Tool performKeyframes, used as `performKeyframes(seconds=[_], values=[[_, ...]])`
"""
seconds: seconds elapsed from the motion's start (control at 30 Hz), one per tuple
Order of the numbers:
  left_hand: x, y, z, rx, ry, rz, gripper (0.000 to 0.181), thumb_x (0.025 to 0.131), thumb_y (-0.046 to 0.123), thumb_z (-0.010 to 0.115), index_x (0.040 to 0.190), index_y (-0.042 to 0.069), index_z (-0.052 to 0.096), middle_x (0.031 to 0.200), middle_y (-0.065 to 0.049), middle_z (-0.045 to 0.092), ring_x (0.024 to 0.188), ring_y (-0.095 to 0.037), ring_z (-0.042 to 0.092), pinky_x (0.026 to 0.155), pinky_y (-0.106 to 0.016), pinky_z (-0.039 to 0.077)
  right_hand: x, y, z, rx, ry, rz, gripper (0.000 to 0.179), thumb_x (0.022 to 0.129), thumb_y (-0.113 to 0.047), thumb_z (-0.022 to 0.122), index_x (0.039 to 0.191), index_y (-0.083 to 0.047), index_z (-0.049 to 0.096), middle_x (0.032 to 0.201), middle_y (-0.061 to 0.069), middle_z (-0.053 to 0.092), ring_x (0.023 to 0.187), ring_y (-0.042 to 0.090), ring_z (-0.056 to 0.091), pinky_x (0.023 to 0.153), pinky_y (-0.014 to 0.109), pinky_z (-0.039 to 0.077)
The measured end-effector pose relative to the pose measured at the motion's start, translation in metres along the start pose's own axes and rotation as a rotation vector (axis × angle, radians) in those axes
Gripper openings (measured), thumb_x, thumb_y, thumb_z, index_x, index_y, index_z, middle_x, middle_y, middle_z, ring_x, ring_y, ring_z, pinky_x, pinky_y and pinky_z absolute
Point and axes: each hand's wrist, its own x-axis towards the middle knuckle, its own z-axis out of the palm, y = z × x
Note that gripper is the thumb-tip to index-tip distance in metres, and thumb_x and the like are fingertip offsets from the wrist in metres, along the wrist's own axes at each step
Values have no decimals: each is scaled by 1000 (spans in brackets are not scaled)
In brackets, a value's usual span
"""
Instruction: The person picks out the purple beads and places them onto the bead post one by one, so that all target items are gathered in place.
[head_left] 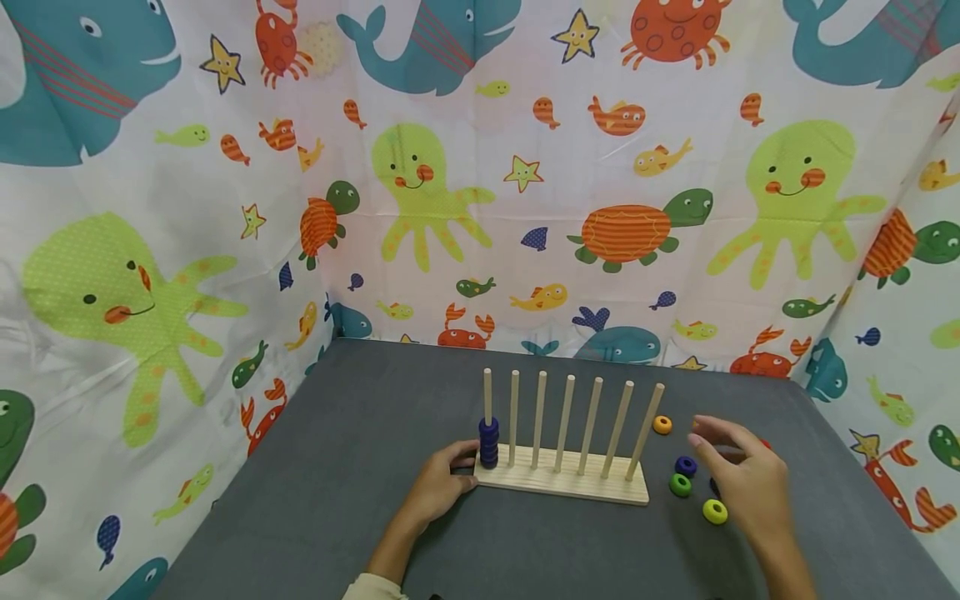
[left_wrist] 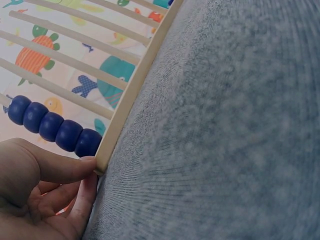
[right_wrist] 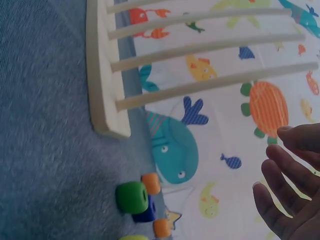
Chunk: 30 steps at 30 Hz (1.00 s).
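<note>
A wooden peg rack (head_left: 562,485) stands upright on the table, with several thin pegs in a row. Dark blue beads (head_left: 488,443) are stacked on its leftmost peg; the other pegs are bare. At the rack's left end, my left hand (head_left: 435,487) pinches the base edge between thumb and fingers, as the left wrist view shows closely. My right hand (head_left: 750,483) hovers over loose beads to the right, thumb and fingers apart and holding nothing. Near it lie a green bead (head_left: 680,485), a blue bead (head_left: 686,466) and a yellow bead (head_left: 715,512). The hand partly covers a dark bead.
An orange bead (head_left: 662,425) lies behind the rack's right end. A bit of a red bead (head_left: 766,444) shows behind the right hand. The grey table (head_left: 360,417) is bordered by a sea-animal curtain (head_left: 465,317) at the back and sides.
</note>
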Motion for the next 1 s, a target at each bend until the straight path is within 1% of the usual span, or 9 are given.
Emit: performKeyframes(seconds=[0.3,0.57,0.67,0.77,0.87,0.97,1.0], values=[[0,0,0,-4,0,-2,57,91,-3,74,146,8,63,135,-15,70,128,-35,65,106,-60,48,2,19,0,-9,-39,83,32,101,-26,75,128,-8,75,118,12,78,92,-17,52,77,1,42],[0,1,0,-6,-1,-1,57,91,-2,74,147,8,63,136,-14,70,128,-34,64,106,-60,47,3,38,-2,-43,-73,151,36,101,-28,75,130,-6,73,120,15,76,89,-19,49,73,2,41],[0,2,0,-7,0,2,57,91,-2,73,146,8,63,136,-14,70,128,-34,65,106,-60,47,3,46,-3,-58,-80,176,37,101,-27,75,130,-5,72,122,16,76,87,-21,48,71,4,41],[0,3,0,-12,0,13,57,90,-3,74,146,7,63,137,-16,69,128,-36,65,106,-61,47,4,53,-4,-82,-81,196,35,101,-24,75,130,-5,73,123,17,76,85,-22,46,71,10,42],[0,3,0,-16,-3,19,58,90,-3,74,146,6,63,138,-17,68,128,-37,64,106,-62,47,4,59,-6,-95,-99,222,35,102,-24,74,131,-5,72,124,18,75,84,-21,46,72,16,42],[-1,3,-1,-19,-4,22,58,90,-4,74,146,5,62,140,-18,67,128,-38,64,106,-62,47,6,65,-8,-111,-140,266,39,102,-26,73,134,-4,71,124,20,74,84,-17,46,72,20,42],[-1,4,0,-18,-4,23,58,90,-4,74,146,5,62,140,-18,67,128,-38,64,106,-63,47,6,67,-9,-113,-152,282,39,102,-26,73,134,-3,70,124,21,74,86,-11,51,71,20,42]])
